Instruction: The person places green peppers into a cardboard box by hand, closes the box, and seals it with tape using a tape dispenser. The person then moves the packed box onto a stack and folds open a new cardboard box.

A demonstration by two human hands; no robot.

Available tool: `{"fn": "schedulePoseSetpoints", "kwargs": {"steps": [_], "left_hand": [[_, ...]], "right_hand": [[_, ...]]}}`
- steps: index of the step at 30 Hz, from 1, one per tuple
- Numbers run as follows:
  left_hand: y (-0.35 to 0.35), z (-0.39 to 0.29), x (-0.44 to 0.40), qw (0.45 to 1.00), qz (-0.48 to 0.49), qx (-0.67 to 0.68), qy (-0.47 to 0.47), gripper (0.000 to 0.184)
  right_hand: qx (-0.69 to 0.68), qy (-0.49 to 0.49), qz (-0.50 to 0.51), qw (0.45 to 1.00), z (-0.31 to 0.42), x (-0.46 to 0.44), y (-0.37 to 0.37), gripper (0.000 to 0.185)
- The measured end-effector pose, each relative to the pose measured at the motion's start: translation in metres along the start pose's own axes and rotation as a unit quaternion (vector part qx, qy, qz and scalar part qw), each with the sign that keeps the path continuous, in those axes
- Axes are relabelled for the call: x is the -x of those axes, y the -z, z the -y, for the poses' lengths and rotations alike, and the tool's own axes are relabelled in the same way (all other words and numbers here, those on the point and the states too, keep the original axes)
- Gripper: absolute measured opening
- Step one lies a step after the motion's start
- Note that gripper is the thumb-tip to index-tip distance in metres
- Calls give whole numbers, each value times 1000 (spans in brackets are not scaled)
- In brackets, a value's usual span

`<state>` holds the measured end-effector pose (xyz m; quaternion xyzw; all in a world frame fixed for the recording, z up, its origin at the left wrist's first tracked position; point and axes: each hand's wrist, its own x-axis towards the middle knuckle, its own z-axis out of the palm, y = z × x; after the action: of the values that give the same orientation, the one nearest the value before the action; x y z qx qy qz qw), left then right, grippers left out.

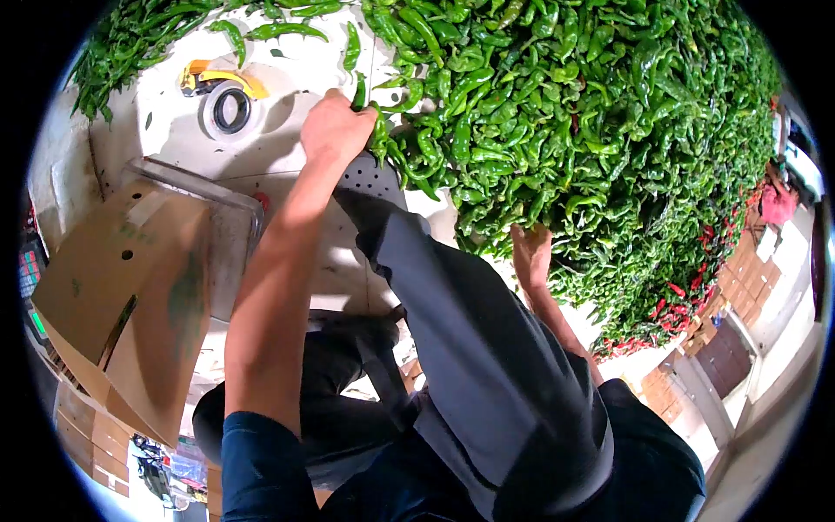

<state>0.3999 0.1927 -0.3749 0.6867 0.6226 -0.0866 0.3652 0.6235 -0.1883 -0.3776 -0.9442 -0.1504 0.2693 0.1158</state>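
My left hand [337, 130] is closed round green chili peppers [380, 139], which poke out past its fingers at the near left edge of a big pile. My right hand [531, 254] reaches into the lower edge of the green pepper pile [565, 148]. Its fingers are bent and pressed together among the peppers, and what they pinch is hidden. Between the hands, a grey shoe with holes [370, 178] rests on the pale floor below the left hand's peppers.
A yellow-handled tool [228, 83] and a roll of tape [231, 110] lie on the floor at upper left. Below them stand a grey tray [235, 252] and an open cardboard box [130, 278]. Red peppers [678, 304] edge the pile's far right.
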Motion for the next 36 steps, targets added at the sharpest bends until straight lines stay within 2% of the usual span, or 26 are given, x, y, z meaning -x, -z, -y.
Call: {"fn": "schedulePoseSetpoints", "kwargs": {"steps": [2, 3, 4, 6, 8, 9, 11, 12, 14, 16, 17, 20, 22, 24, 26, 28, 29, 32, 36], "left_hand": [[9, -7, 23, 995, 23, 95, 0, 45], [-2, -4, 29, 992, 46, 114, -23, 46], [-9, -7, 34, 993, 62, 91, -39, 44], [-21, -17, 45, 991, 29, 98, -81, 39], [-29, -29, 54, 989, 20, 119, -88, 34], [-32, -36, 58, 982, 54, 153, -92, 34], [-40, -51, 69, 966, 102, 216, -100, 31], [-46, -57, 74, 960, 97, 221, -139, 31], [-55, -65, 73, 964, 78, 216, -136, 42], [-62, -66, 64, 961, -22, 213, -172, 62], [-64, -65, 60, 982, -10, 92, -166, 70], [-65, -67, 57, 984, 11, 3, -180, 68], [-70, -66, 50, 980, 83, 58, -173, 72], [-76, -62, 48, 963, 131, 139, -192, 74], [-74, -64, 49, 969, 162, 101, -157, 81], [-73, -69, 48, 971, 169, 95, -138, 84], [-74, -73, 48, 974, 172, 52, -141, 87], [-74, -83, 44, 967, 196, 59, -154, 87], [-77, -77, 30, 924, 297, 189, -153, 97]], "right_hand": [[-108, -155, 91, 978, -2, 10, 4, 62], [-147, -235, 124, 953, -3, 15, 7, 65], [-232, -325, 147, 905, 20, 24, 10, 78], [-299, -361, 153, 870, 25, 20, -3, 88], [-326, -348, 157, 865, 32, 23, -9, 88], [-353, -347, 158, 855, 33, 23, -11, 87], [-452, -304, 189, 817, 39, 22, -12, 83], [-498, -281, 204, 794, 41, 23, -15, 82], [-498, -270, 214, 796, 46, 20, -23, 83], [-463, -269, 220, 815, 50, 21, -23, 85], [-467, -302, 212, 804, 53, 21, -20, 91], [-524, -319, 246, 751, 67, 19, -15, 100], [-603, -327, 255, 681, 97, 19, -17, 99], [-621, -252, 326, 666, 113, 16, -15, 98], [-645, -280, 322, 634, 109, 10, -16, 90], [-671, -291, 309, 608, 119, 11, -11, 90], [-683, -295, 303, 596, 125, 9, -8, 90], [-648, -245, 311, 651, 155, 12, 2, 91], [-631, -235, 333, 660, 154, 4, 5, 96]]}}
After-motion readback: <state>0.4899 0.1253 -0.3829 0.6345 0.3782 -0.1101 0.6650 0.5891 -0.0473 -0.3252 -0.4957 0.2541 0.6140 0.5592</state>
